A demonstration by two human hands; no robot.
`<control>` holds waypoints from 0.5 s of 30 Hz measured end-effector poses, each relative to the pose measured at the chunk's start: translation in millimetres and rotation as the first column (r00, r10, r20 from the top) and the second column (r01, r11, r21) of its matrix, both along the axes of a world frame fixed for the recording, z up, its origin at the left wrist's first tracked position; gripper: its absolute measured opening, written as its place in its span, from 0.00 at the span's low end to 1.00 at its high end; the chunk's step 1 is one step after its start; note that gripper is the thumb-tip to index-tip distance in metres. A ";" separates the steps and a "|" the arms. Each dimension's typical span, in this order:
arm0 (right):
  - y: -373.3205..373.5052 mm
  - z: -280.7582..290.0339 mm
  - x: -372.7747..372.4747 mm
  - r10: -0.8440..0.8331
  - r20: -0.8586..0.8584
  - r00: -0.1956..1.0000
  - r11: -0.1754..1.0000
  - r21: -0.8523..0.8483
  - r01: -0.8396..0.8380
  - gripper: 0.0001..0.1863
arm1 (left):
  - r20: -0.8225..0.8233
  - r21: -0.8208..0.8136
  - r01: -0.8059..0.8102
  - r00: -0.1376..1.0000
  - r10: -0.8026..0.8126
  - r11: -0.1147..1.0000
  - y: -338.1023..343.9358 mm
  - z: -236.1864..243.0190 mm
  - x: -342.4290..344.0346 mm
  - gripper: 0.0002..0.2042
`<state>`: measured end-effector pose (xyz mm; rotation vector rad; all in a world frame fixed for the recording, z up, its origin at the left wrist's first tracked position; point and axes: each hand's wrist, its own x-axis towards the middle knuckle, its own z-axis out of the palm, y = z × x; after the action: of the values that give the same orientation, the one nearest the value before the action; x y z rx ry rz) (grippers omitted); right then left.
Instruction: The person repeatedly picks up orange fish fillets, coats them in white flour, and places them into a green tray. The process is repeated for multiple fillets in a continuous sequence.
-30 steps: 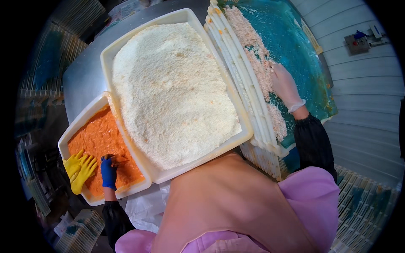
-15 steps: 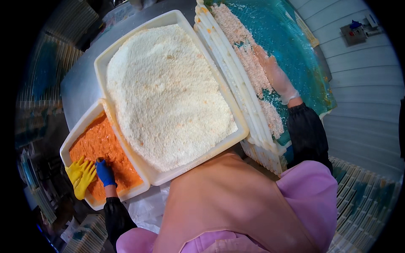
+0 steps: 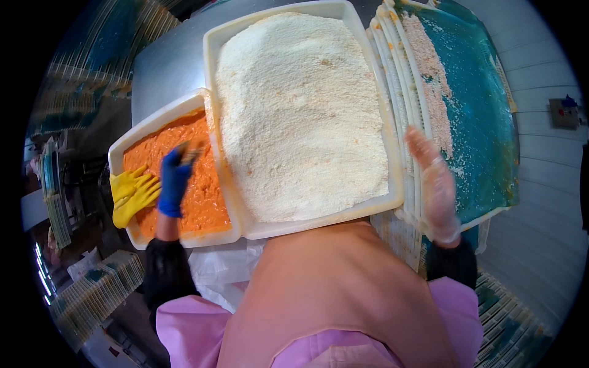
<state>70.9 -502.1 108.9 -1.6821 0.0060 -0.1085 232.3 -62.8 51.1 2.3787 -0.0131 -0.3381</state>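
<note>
My left hand, in a blue glove, is over the white tub of wet orange mixture. Its fingers are bent together around something brownish, too blurred to name. Beside it, a yellow glove lies across the tub's left side. My right hand, in a clear plastic glove, is open with fingers stretched out and empty. It is above the near edge of the stacked white trays. On the top tray's teal sheet, crumb-coated pale pink pieces lie in a band along the left side.
A large white tub heaped with pale crumbs stands between my hands. Both tubs rest on a metal table. More trays are stacked at the far left and lower right. A ribbed pale wall is on the right.
My right hand has drawn back from the coated pieces toward me, to the tray edge. My left hand has lifted and its fingers now point right. The whole view has turned and shifted.
</note>
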 end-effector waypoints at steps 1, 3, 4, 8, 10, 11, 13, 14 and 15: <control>18.0 -10.0 -4.4 0.035 0.004 0.999 0.997 0.065 -0.036 0.24 | 0.106 -0.299 0.140 0.988 -0.113 0.944 -44.8 -0.4 -11.7 0.11; 50.7 -32.0 -14.2 0.088 -0.105 0.991 0.982 0.175 -0.069 0.24 | 0.059 -0.343 0.413 0.906 -0.420 0.844 -91.2 -27.9 -38.4 0.14; 63.1 -47.8 -13.8 0.124 -0.172 0.977 0.992 0.015 -0.124 0.24 | 0.137 -0.062 0.572 0.816 -0.561 0.818 -108.5 -40.2 -46.2 0.09; 72.1 -156.2 -16.0 -0.074 -0.448 0.891 0.948 -0.308 -0.077 0.28 | 0.394 0.327 0.565 0.647 -0.653 0.758 -113.3 -65.7 -51.3 0.06; 93.4 -180.5 14.8 -0.217 -0.383 0.898 0.918 -0.393 0.054 0.30 | 0.425 0.327 0.505 0.676 -0.602 0.799 -95.8 -54.3 -45.5 0.05; 113.2 -170.5 32.6 -0.125 -0.352 0.928 0.908 -0.417 -0.036 0.29 | 0.441 0.326 0.463 0.696 -0.566 0.824 -86.6 -48.9 -42.1 0.06; 143.6 -152.5 48.9 0.023 -0.274 0.961 0.869 -0.471 -0.155 0.27 | 0.486 0.313 0.383 0.721 -0.493 0.869 -70.9 -32.8 -33.3 0.08; 154.2 -149.8 49.1 0.081 -0.228 0.970 0.846 -0.499 -0.187 0.26 | 0.514 0.302 0.342 0.728 -0.454 0.890 -61.6 -25.7 -30.0 0.08; 157.7 -146.0 50.7 0.140 -0.177 0.974 0.819 -0.533 -0.214 0.25 | 0.579 0.302 0.274 0.708 -0.404 0.913 -44.2 -32.3 -25.2 0.10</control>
<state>121.6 -344.5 -37.1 -2.2585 -0.0938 0.1594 207.1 -106.9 18.8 2.5677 -0.7841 0.3357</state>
